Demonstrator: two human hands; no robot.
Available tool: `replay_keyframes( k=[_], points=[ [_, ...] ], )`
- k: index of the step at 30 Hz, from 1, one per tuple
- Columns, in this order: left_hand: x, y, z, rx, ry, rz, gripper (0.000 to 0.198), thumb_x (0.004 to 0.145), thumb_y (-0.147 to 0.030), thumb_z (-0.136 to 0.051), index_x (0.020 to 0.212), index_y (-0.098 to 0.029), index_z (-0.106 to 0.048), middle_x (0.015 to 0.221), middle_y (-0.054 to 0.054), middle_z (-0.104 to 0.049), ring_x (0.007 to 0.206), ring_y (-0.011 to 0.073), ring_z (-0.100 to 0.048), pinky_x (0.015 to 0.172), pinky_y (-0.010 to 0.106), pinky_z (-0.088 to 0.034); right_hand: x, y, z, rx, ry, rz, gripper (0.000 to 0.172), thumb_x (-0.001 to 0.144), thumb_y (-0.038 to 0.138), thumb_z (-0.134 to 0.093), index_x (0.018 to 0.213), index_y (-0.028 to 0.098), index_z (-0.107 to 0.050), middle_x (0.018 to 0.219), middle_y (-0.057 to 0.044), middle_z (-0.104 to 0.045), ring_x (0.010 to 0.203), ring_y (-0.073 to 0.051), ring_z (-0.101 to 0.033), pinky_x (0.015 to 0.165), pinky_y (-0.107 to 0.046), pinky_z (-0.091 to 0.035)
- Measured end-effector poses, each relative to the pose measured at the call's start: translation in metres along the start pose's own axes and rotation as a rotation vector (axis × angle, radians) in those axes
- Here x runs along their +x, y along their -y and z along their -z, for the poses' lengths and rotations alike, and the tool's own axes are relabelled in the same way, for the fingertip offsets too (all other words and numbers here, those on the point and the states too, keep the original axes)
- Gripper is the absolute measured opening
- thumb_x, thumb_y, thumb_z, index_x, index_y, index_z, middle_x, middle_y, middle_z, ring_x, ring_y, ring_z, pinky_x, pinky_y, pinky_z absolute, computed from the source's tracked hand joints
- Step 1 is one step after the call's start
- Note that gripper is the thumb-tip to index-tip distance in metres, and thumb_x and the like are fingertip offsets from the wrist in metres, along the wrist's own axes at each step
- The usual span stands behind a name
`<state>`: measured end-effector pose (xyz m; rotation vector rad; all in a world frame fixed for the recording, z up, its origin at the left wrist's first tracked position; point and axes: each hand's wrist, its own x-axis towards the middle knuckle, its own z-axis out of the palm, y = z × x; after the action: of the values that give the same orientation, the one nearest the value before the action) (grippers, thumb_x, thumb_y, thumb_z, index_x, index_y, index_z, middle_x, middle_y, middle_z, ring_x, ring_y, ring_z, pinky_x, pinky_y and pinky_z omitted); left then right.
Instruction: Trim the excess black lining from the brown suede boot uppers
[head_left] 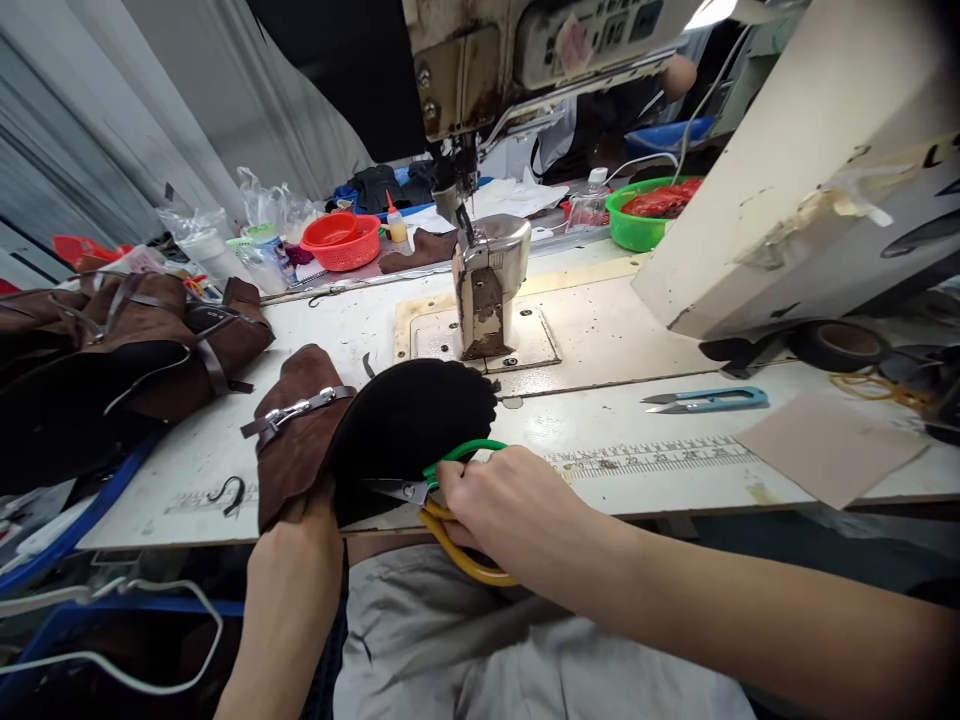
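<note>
My left hand (300, 550) grips the lower edge of a brown suede shoe upper (296, 440) with a black lining (420, 410) and a buckled strap (300, 408). Its fingertips are partly hidden under the suede. My right hand (510, 500) is closed around a pair of scissors (450, 540) with one green and one yellow handle loop. The scissor blades point left and lie against the black lining near the table's front edge; their tips are hard to make out there. Behind the upper stands the post of a sewing machine (491, 290).
Several brown uppers (142, 320) are heaped at the left. Blue thread snips (709, 400) and a beige square (832, 448) lie at the right. Red baskets (352, 245) and a green basin (637, 230) stand behind. A black scrap (234, 495) lies near the front edge.
</note>
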<state>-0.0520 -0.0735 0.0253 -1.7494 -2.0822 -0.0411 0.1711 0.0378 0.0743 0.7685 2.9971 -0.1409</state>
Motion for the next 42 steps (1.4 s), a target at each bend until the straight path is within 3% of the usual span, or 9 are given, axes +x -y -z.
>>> replay_keyframes(
  k=[4, 8, 12, 15, 18, 25, 34, 38, 42],
  points=[
    [0.006, -0.002, -0.002, 0.065, -0.011, 0.031, 0.038, 0.100, -0.019, -0.044, 0.130, -0.022, -0.067, 0.084, 0.010, -0.074, 0.056, 0.0252, -0.066, 0.046, 0.031, -0.040, -0.005, 0.006, 0.000, 0.060, -0.003, -0.050, 0.008, 0.093, 0.021, -0.069, 0.091, 0.014, -0.066, 0.067, -0.006, -0.067, 0.060, -0.023, -0.065, 0.045, -0.031, -0.026],
    [-0.005, 0.008, -0.004, 0.100, -0.029, -0.035, 0.038, 0.097, -0.014, -0.045, 0.122, -0.021, -0.072, 0.089, 0.010, -0.075, 0.056, 0.0239, -0.066, 0.047, 0.031, -0.041, -0.026, 0.012, 0.003, 0.308, 0.039, -0.201, 0.012, 0.092, 0.028, -0.068, 0.088, 0.017, -0.066, 0.069, -0.005, -0.065, 0.062, -0.023, -0.063, 0.049, -0.031, -0.025],
    [-0.017, 0.019, 0.001, 0.112, -0.057, -0.126, 0.034, 0.097, -0.014, -0.047, 0.119, -0.019, -0.073, 0.073, 0.006, -0.071, 0.050, 0.0208, -0.063, 0.044, 0.028, -0.039, -0.045, 0.026, -0.023, 1.067, 0.170, -0.390, 0.033, 0.089, 0.044, -0.068, 0.070, 0.020, -0.054, 0.059, 0.003, -0.052, 0.054, -0.015, -0.051, 0.049, -0.025, -0.028],
    [-0.016, 0.016, 0.004, 0.170, -0.097, -0.149, 0.036, 0.097, -0.013, -0.048, 0.123, -0.021, -0.072, 0.074, 0.006, -0.071, 0.048, 0.0200, -0.061, 0.044, 0.027, -0.038, -0.044, 0.044, -0.060, 1.854, 0.407, -0.411, 0.041, 0.095, 0.057, -0.058, 0.073, 0.023, -0.050, 0.047, 0.009, -0.038, 0.037, -0.010, -0.034, 0.039, -0.021, -0.027],
    [-0.013, 0.011, 0.001, 0.230, -0.119, -0.151, 0.036, 0.096, -0.013, -0.051, 0.123, -0.023, -0.072, 0.083, 0.007, -0.075, 0.049, 0.0190, -0.061, 0.045, 0.028, -0.038, -0.036, 0.059, -0.085, 2.314, 0.518, -0.391, 0.044, 0.101, 0.056, -0.050, 0.075, 0.021, -0.054, 0.046, 0.010, -0.037, 0.031, -0.007, -0.024, 0.032, -0.017, -0.023],
    [-0.016, 0.017, -0.004, 0.232, -0.163, -0.235, 0.035, 0.093, -0.009, -0.055, 0.122, -0.020, -0.072, 0.111, 0.006, -0.077, 0.053, 0.0177, -0.063, 0.043, 0.030, -0.040, -0.032, 0.061, -0.088, 2.494, 0.583, -0.332, 0.049, 0.108, 0.048, -0.043, 0.074, 0.017, -0.058, 0.046, 0.009, -0.038, 0.031, -0.006, -0.023, 0.030, -0.013, -0.023],
    [-0.013, 0.017, -0.005, 0.297, -0.269, -0.246, 0.020, 0.097, -0.020, -0.061, 0.113, -0.016, -0.072, 0.097, 0.008, -0.077, 0.056, 0.0179, -0.064, 0.044, 0.027, -0.036, -0.017, 0.064, -0.092, 2.632, 0.686, -0.329, 0.055, 0.108, 0.053, -0.043, 0.071, 0.016, -0.059, 0.045, 0.008, -0.039, 0.031, -0.005, -0.025, 0.029, -0.011, -0.026],
    [-0.013, 0.018, -0.012, 0.279, -0.361, -0.263, 0.020, 0.096, -0.025, -0.063, 0.112, -0.015, -0.070, 0.095, 0.008, -0.075, 0.052, 0.0166, -0.058, 0.041, 0.027, -0.031, -0.007, 0.070, -0.084, 2.663, 0.699, -0.470, 0.056, 0.108, 0.052, -0.043, 0.067, 0.015, -0.058, 0.045, 0.007, -0.039, 0.029, -0.004, -0.026, 0.028, -0.012, -0.022],
    [-0.011, 0.015, -0.012, 0.317, -0.375, -0.239, 0.018, 0.095, -0.025, -0.064, 0.110, -0.015, -0.068, 0.089, 0.006, -0.072, 0.056, 0.0194, -0.059, 0.042, 0.028, -0.032, 0.004, 0.093, -0.084, 2.670, 0.649, -0.570, 0.059, 0.110, 0.053, -0.034, 0.067, 0.019, -0.054, 0.040, 0.008, -0.034, 0.026, -0.007, -0.026, 0.026, -0.014, -0.019]
  ],
)
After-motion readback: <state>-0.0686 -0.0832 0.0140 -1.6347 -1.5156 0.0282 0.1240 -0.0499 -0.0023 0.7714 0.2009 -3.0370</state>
